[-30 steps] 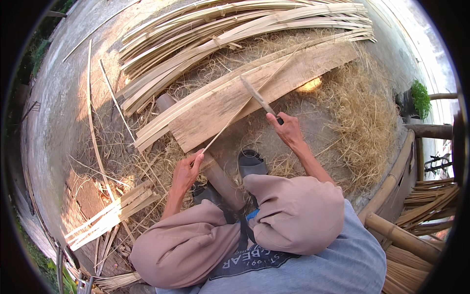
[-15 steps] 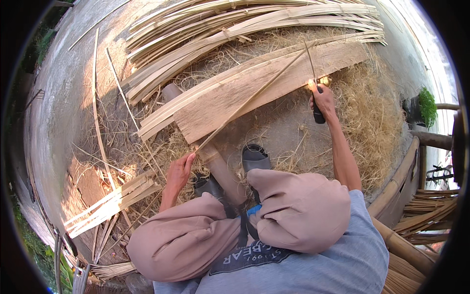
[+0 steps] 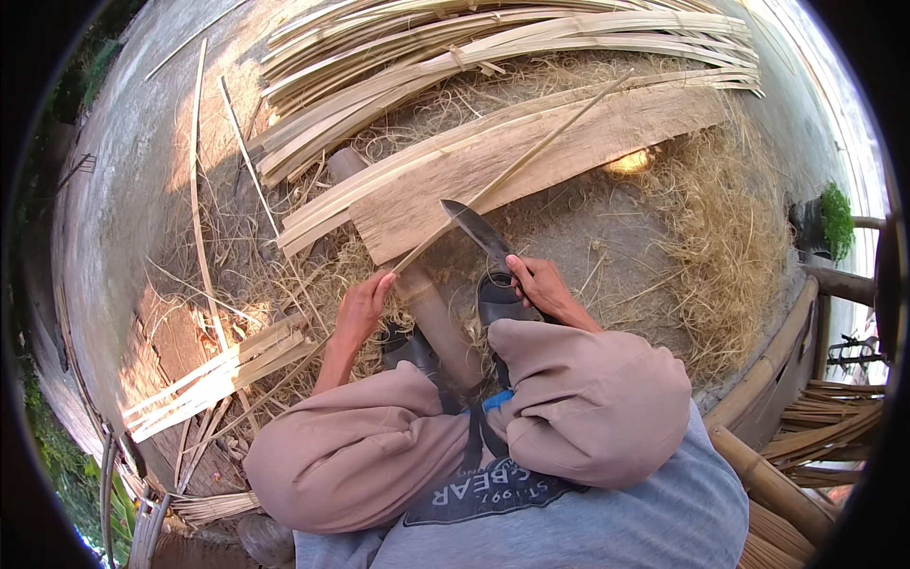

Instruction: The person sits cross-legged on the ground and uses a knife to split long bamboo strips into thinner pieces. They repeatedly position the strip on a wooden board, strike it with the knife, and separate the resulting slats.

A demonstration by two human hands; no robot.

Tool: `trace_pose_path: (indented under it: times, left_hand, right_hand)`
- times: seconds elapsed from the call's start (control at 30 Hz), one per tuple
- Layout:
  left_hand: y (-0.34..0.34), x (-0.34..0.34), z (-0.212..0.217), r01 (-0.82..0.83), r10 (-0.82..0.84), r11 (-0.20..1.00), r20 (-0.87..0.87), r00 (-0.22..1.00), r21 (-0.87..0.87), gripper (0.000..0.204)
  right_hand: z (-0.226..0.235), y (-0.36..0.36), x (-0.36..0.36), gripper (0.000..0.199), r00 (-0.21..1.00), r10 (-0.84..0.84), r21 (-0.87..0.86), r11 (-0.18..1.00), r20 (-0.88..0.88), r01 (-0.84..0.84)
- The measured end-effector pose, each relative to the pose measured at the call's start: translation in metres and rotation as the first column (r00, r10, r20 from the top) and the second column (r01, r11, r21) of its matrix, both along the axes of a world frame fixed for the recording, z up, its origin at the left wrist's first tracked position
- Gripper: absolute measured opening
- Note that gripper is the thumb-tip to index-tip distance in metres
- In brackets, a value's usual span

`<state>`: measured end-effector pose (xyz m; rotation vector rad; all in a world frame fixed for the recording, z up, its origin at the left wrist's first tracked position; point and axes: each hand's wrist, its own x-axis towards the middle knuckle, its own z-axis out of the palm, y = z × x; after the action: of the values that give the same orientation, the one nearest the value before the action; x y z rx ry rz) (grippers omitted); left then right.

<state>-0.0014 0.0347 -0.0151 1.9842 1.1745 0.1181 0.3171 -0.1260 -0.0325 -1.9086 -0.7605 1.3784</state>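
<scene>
My left hand point(image 3: 360, 311) is closed round a thin bamboo strip point(image 3: 531, 155), which slants up to the right across a wooden board point(image 3: 569, 152). In my right hand point(image 3: 542, 284) is a knife point(image 3: 477, 229) with a broad dark blade. Its tip reaches the strip at the board's lower edge; whether it presses on the strip I cannot tell. A round post point(image 3: 436, 327) runs beneath the board, between my feet. Along the board's far edge lie several pale bamboo strips point(image 3: 379, 190).
Bundled bamboo strips point(image 3: 427, 66) lie beyond the board. Curly shavings point(image 3: 720, 275) heap up at the right and scatter over the ground. More split pieces point(image 3: 223, 375) rest at the left. A bamboo rail point(image 3: 773, 351) and a potted plant point(image 3: 834, 220) stand at the right.
My right hand has brought the knife from the far right, near the board's right part, back toward my left hand. My left hand still holds the strip.
</scene>
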Motion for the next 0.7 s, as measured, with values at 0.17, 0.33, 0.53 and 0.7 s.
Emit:
trace_pose_path:
  times: [0.17,0.33,0.53,0.7]
  left_hand:
    - [-0.003,0.004,0.007,-0.02,0.02,1.0,-0.024,1.0,-0.011,0.034]
    - [-0.005,-0.001,-0.004,-0.01,0.008,0.999,0.063,0.998,0.038,0.034]
    - [0.0,-0.003,-0.005,0.001,-0.002,1.0,0.066,0.998,0.014,0.035]
    - [0.0,-0.003,-0.01,0.021,-0.024,0.999,0.091,0.996,0.035,0.037]
  right_hand:
    - [-0.012,0.007,0.0,0.066,0.977,-0.209,0.037,0.977,-0.04,0.21]
    - [-0.014,0.005,-0.002,0.064,0.956,-0.268,0.051,0.96,-0.12,0.275]
    - [0.002,0.006,-0.023,0.064,0.989,-0.113,-0.021,0.993,-0.093,0.112]
    - [0.005,0.004,-0.035,0.063,0.995,-0.071,-0.021,0.997,-0.072,0.069]
